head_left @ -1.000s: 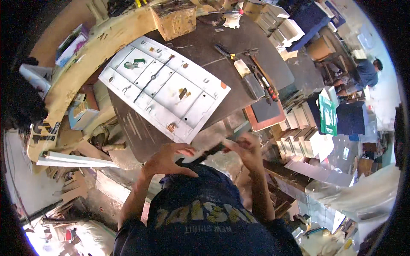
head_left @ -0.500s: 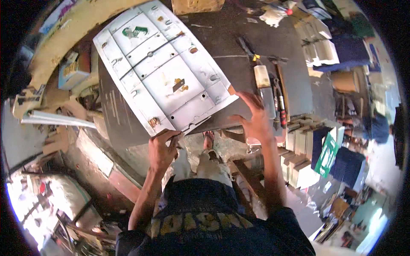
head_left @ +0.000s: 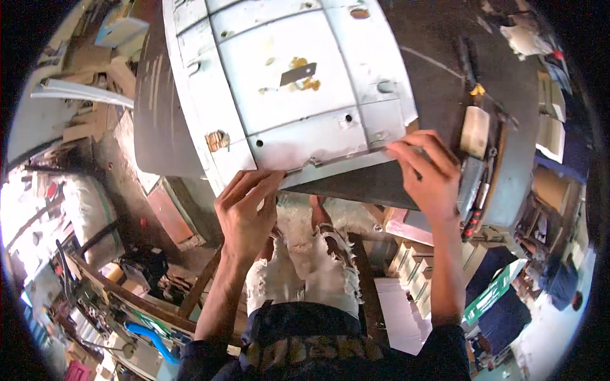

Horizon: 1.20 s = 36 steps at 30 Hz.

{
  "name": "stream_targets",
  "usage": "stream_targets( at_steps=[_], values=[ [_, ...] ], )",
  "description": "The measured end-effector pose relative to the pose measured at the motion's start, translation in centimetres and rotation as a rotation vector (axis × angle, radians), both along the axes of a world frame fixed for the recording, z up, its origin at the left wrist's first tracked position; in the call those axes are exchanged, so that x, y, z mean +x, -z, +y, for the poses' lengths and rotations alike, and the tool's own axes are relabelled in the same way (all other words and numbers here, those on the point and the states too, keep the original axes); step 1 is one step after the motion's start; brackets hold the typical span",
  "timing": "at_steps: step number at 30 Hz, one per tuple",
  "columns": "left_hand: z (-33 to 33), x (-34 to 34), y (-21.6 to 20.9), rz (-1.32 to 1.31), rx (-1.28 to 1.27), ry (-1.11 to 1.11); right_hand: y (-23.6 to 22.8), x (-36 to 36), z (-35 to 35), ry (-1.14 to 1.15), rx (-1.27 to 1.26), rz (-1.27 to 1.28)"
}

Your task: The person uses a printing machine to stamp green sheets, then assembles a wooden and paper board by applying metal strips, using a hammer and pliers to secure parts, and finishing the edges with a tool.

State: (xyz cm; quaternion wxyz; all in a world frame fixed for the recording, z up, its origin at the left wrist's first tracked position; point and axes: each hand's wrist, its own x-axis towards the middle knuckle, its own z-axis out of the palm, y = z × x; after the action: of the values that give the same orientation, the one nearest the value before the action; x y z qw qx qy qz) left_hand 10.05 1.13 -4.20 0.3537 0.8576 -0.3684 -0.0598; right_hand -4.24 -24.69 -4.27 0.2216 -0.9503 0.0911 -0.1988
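In the head view, 1 large white metal panel (head_left: 292, 82) lies flat on 1 dark table (head_left: 483, 82), its near edge overhanging the table's near side. The panel's face is divided by seams into several rectangular sections, with 1 small dark rectangular piece (head_left: 297, 74) lying near its middle beside some yellowish stains, and 1 rusty patch (head_left: 218, 140) at its near left corner.

The 2 hands are both at the panel's near edge. The left hand (head_left: 244, 213) is curled under and around the near left corner, fingers bent up against the edge, so it grips the panel from below. The right hand (head_left: 429, 174) is on the near right part of the edge, fingers spread and pressed down on the strip, thumb underneath as far as can be seen; whether it fully clasps the edge cannot be told.

Just right of the right hand, 1 pale rectangular block (head_left: 474, 131) rests on the table, with a cluster of long tools (head_left: 478, 190) beside it. Below the panel, the person's pale torn trousers (head_left: 311, 267) show. At the left, 1 blue hose (head_left: 149, 336) lies among floor clutter.
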Motion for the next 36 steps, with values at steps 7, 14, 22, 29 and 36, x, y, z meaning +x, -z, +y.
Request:
stream_targets(
  at_steps=[7, 14, 22, 29, 36],
  values=[
    [0.3, 0.2, 1.8, -0.089, -0.078, 0.0, 0.6, -0.3, 0.3, 0.036, -0.139, 0.024],
    [0.1, 0.3, 2.6, -0.091, -0.131, 0.039, 1.8, -1.1, 0.8, 0.082, -0.189, -0.058],
    [0.0, 0.6, 1.9, -0.051, -0.113, 0.046, 1.1, -0.8, 0.8, 0.045, -0.181, -0.048],
    [-0.7, 0.5, 1.3, 0.054, -0.122, 0.052, -0.2, -1.3, 0.1, 0.056, -0.15, 0.067],
    [-0.9, 0.7, 0.6, 0.085, -0.06, 0.068, -2.1, -7.2, -0.8, 0.766, -0.345, 0.241]
  ],
)
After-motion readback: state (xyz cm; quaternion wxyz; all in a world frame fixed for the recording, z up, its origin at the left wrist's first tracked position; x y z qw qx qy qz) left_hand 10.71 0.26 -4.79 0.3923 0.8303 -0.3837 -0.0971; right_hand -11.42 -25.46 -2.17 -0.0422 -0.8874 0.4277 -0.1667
